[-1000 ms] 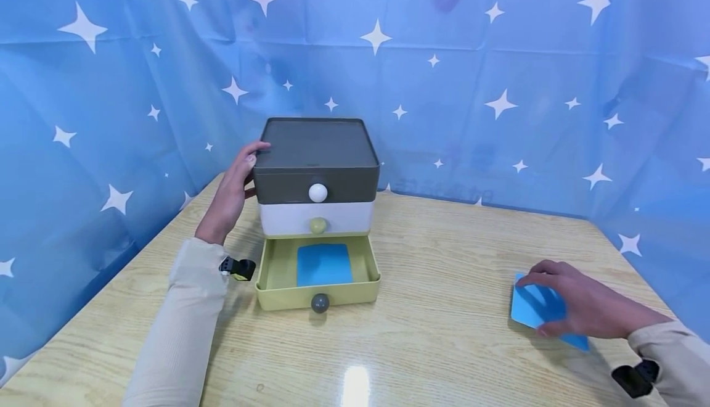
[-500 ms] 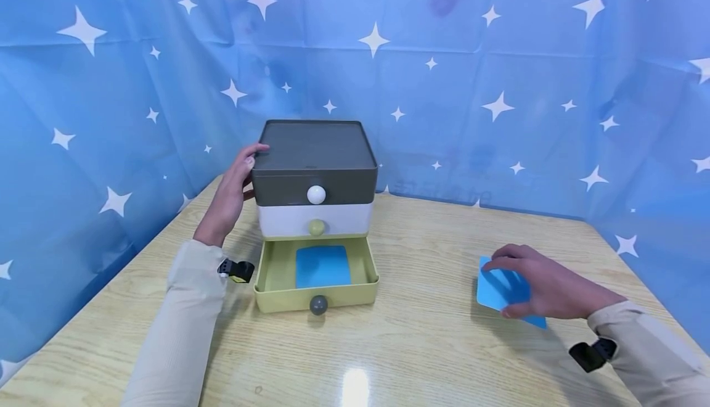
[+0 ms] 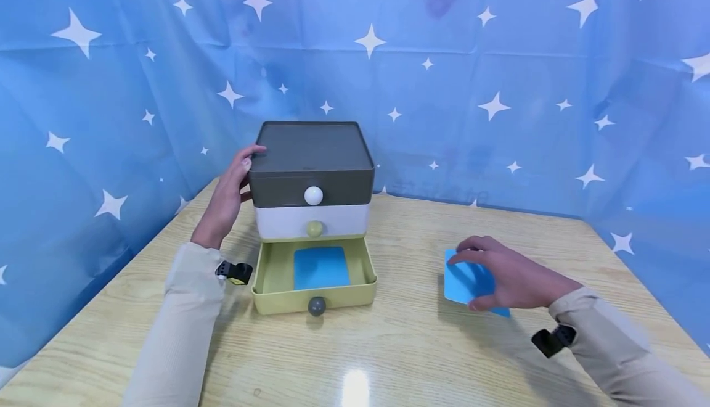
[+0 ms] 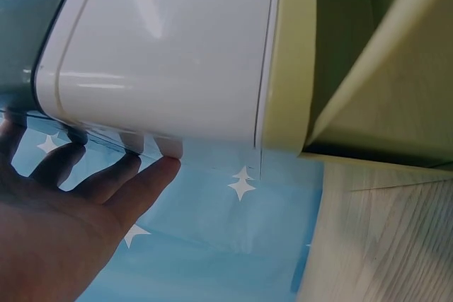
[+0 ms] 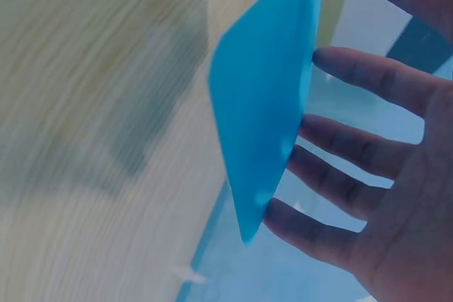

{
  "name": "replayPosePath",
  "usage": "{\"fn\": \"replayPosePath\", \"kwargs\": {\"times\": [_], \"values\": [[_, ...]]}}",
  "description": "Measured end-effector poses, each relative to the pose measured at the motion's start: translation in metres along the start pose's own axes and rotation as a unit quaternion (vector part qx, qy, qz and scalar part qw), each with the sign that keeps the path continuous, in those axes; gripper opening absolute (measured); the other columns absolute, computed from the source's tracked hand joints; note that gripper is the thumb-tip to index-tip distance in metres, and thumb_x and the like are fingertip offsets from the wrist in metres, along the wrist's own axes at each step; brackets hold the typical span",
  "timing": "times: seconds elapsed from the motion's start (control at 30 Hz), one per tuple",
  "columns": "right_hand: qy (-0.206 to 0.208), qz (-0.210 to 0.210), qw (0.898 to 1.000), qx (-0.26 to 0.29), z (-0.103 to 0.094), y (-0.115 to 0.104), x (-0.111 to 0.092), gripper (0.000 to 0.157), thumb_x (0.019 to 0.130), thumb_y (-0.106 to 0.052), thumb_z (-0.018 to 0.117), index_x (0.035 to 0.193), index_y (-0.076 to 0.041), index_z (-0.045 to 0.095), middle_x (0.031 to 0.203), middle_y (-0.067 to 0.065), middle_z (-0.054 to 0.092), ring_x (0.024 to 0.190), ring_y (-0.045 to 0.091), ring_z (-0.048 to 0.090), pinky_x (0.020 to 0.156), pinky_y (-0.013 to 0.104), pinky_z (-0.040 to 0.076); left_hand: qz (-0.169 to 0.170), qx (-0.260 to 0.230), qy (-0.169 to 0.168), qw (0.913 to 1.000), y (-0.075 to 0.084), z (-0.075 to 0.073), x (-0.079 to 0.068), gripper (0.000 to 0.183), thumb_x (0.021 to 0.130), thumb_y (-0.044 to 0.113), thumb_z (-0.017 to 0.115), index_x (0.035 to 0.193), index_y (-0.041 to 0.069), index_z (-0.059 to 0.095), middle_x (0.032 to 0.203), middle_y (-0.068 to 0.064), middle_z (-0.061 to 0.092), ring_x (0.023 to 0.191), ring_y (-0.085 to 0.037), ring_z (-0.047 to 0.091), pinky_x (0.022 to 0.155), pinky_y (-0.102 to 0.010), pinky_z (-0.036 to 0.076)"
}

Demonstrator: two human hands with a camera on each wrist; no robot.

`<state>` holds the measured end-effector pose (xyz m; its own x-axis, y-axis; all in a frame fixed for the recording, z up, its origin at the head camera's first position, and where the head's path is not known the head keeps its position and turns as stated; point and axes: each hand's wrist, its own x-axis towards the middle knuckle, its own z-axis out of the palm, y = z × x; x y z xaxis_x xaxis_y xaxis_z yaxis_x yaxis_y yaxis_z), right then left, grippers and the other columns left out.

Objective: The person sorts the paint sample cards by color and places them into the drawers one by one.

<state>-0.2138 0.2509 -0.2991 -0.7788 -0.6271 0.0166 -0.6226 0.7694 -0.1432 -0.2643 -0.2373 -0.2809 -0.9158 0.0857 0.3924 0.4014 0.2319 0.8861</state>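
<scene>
In the head view a small drawer unit [image 3: 310, 188] has a dark grey top tier and a white middle tier. Its lowest, olive-green drawer [image 3: 275, 299] is pulled out, with a flat blue sheet [image 3: 320, 268] inside. My left hand [image 3: 224, 200] rests against the unit's left side, one finger over the top edge; the left wrist view shows its fingertips touching the wall. Above the table to the right, my right hand [image 3: 513, 274] holds a thin, stiff blue card [image 3: 463, 277] between thumb and fingers. In the right wrist view, the card [image 5: 262, 97] stands tilted, its edge against the fingertips.
The unit stands on a pale wood-grain table [image 3: 405, 339]. Behind and to the left hangs a blue curtain [image 3: 432, 105] with white stars. Round knobs, including a dark one [image 3: 317, 306] on the pulled-out drawer, stick out at the front.
My right hand has carried the blue card leftward across the table, closer to the drawer unit. The left hand stays on the unit, and the drawer has not moved.
</scene>
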Motion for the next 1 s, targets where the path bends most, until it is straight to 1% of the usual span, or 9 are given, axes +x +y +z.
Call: {"fn": "replayPosePath", "kwargs": {"times": [0.2, 0.4, 0.7, 0.87, 1.0], "values": [[0.009, -0.028, 1.000, 0.002, -0.002, -0.022, 0.033, 0.063, 0.074, -0.038, 0.088, 0.130, -0.024, 0.064, 0.138, 0.012, 0.052, 0.123, 0.034, 0.050, 0.085, 0.047, 0.055, 0.010, -0.008, 0.006, 0.9999, 0.003, -0.002, 0.002, 0.054, 0.108, 0.050, 0.024, 0.155, 0.024, 0.034, 0.164, -0.008, 0.025, 0.152, -0.039, 0.027, 0.113, -0.071, 0.025], [-0.006, -0.050, 0.999, 0.012, -0.006, -0.044, 0.056, 0.063, 0.074, -0.038, 0.087, 0.131, -0.023, 0.063, 0.139, 0.009, 0.052, 0.126, 0.030, 0.048, 0.089, 0.047, 0.055, 0.004, -0.009, 0.005, 0.9999, -0.001, 0.001, 0.001, 0.054, 0.108, 0.049, 0.024, 0.155, 0.023, 0.034, 0.165, -0.008, 0.024, 0.151, -0.039, 0.028, 0.114, -0.071, 0.026], [-0.007, -0.089, 0.996, 0.024, -0.010, -0.061, 0.070, 0.063, 0.074, -0.038, 0.088, 0.131, -0.023, 0.064, 0.140, 0.007, 0.052, 0.128, 0.028, 0.048, 0.090, 0.044, 0.055, 0.002, -0.011, 0.007, 0.9999, -0.001, 0.003, 0.000, 0.054, 0.108, 0.049, 0.024, 0.155, 0.023, 0.034, 0.164, -0.008, 0.025, 0.151, -0.039, 0.028, 0.113, -0.070, 0.026], [-0.004, -0.100, 0.995, 0.027, -0.010, -0.067, 0.073, 0.063, 0.076, -0.041, 0.087, 0.131, -0.022, 0.063, 0.140, 0.006, 0.053, 0.128, 0.027, 0.049, 0.092, 0.044, 0.055, -0.001, -0.018, 0.005, 0.9998, 0.000, 0.005, -0.001, 0.053, 0.108, 0.047, 0.024, 0.155, 0.023, 0.034, 0.164, -0.007, 0.026, 0.151, -0.037, 0.028, 0.114, -0.070, 0.026], [-0.003, -0.106, 0.994, 0.024, -0.012, -0.074, 0.076, 0.063, 0.076, -0.042, 0.086, 0.132, -0.022, 0.063, 0.141, 0.006, 0.053, 0.129, 0.027, 0.049, 0.094, 0.046, 0.055, 0.001, -0.014, 0.008, 0.9999, 0.000, 0.004, -0.001, 0.054, 0.109, 0.048, 0.023, 0.155, 0.023, 0.033, 0.163, -0.008, 0.027, 0.151, -0.038, 0.029, 0.114, -0.070, 0.026]]}}
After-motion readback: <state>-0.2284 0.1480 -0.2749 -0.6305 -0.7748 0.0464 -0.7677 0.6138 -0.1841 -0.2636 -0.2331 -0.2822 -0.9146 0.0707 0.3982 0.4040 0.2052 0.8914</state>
